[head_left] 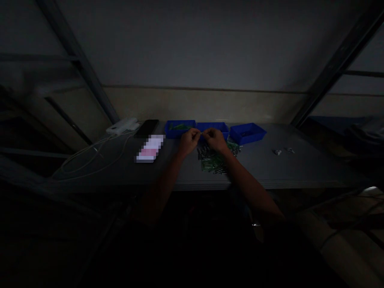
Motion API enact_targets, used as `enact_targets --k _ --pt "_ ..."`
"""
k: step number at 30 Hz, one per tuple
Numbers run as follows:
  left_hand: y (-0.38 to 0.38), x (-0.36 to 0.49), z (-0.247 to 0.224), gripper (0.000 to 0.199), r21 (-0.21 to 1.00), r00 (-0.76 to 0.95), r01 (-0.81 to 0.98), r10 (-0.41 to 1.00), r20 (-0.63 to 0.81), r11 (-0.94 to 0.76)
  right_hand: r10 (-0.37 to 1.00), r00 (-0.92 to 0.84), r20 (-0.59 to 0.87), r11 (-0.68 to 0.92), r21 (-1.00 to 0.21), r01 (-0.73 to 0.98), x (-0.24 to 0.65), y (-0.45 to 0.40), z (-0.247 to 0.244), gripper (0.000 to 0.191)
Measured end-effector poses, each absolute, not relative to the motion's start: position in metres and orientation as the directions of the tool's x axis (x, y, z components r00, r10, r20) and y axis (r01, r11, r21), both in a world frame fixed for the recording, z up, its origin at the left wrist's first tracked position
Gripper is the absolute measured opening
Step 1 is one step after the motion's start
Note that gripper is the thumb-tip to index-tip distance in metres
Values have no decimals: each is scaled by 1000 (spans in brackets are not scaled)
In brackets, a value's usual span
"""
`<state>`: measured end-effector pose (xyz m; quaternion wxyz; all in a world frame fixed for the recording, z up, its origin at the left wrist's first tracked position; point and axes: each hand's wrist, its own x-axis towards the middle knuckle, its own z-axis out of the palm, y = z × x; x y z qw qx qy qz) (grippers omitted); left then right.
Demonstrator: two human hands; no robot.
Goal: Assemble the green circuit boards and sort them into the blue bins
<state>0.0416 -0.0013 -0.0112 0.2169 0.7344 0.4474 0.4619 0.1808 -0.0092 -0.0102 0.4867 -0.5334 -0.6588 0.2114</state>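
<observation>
My left hand and my right hand meet fingertip to fingertip in front of the blue bins. Both are closed in a pinch, and whatever lies between the fingers is too small and dark to name. Under and beside my right hand lies a pile of small metal and green pieces. Behind my left hand, the left blue bin holds green pieces. My hands partly cover the middle blue bin. The right blue bin has a few dark items in it.
A lit phone with a blurred screen lies left on the grey table. Behind it are a dark flat object and a white power strip with cables. Two small pale objects sit at the right. Metal posts flank the table.
</observation>
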Motion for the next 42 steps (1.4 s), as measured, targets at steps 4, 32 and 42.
enact_targets --k 4,32,42 --pt "-2 42 -11 17 722 169 451 844 508 -525 908 55 415 354 -832 426 182 -7 -13 14" --pt "7 44 -21 13 729 195 353 809 555 -586 915 -43 401 400 -889 224 189 -1 -14 20" --pt "9 49 -23 14 790 159 270 834 528 -551 877 -58 477 481 -867 132 183 -2 -16 24"
